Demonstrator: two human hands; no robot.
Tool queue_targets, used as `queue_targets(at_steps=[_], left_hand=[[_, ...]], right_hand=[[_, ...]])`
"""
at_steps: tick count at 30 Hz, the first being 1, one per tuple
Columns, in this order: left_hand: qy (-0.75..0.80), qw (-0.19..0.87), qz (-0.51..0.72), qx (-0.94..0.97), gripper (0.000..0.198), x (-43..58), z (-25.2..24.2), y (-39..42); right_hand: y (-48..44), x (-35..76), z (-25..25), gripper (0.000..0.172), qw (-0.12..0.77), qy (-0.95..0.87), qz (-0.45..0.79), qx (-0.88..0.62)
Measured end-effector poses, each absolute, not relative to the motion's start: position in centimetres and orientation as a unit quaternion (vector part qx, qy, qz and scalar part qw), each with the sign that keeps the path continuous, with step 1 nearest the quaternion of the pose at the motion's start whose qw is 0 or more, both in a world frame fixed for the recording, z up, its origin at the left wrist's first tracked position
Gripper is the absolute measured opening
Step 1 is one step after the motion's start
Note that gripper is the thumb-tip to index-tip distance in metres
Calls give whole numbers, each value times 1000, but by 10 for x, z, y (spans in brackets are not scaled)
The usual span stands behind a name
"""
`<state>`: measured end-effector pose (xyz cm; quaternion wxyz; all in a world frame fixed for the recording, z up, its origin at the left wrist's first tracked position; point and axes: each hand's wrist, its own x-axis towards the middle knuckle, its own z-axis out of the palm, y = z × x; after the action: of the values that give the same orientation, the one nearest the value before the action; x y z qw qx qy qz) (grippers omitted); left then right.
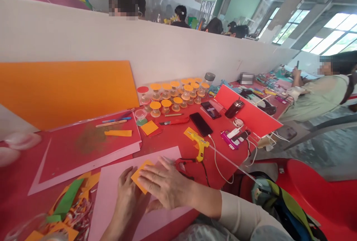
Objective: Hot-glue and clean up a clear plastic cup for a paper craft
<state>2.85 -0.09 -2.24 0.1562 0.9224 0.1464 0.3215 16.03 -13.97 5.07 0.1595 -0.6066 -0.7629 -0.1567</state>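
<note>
A small orange square [141,176], of foam or card, sits between my two hands over a pink sheet [107,192]. My left hand [126,189] is closed on the square's left side, its fingers partly hidden beneath. Across the square's top lies my right hand [167,183], its fingers stretched out and pressed flat. What is under the square cannot be seen. Just beyond my right hand are a red-handled tool [185,163] and a yellow glue gun [199,146]. Another orange square [150,127] rests on the red table [173,140] farther back.
Several clear cups with orange discs [166,103] stand along the white partition [167,55]. A red cutter [175,121], two phones [200,124] and a power strip [232,140] lie to the right. Orange and green scraps [68,196] pile at left. A person [315,96] sits at far right.
</note>
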Motion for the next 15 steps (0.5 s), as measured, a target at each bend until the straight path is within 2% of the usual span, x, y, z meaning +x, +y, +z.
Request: queue_targets(at_steps=[4, 10, 13, 15], left_hand=[[132, 119, 316, 932, 28, 26, -25, -1], [152, 156, 321, 922, 35, 27, -25, -8], [159, 160, 316, 922, 24, 29, -21, -13], [175, 166, 301, 923, 23, 30, -17, -15]], right_hand=[[-136, 160, 36, 68, 144, -762, -142, -615], [-138, 159, 22, 74, 178, -756, -152, -612], [-139, 156, 15, 69, 199, -746, -158, -616], [-138, 154, 11, 65, 207, -739, -149, -623]])
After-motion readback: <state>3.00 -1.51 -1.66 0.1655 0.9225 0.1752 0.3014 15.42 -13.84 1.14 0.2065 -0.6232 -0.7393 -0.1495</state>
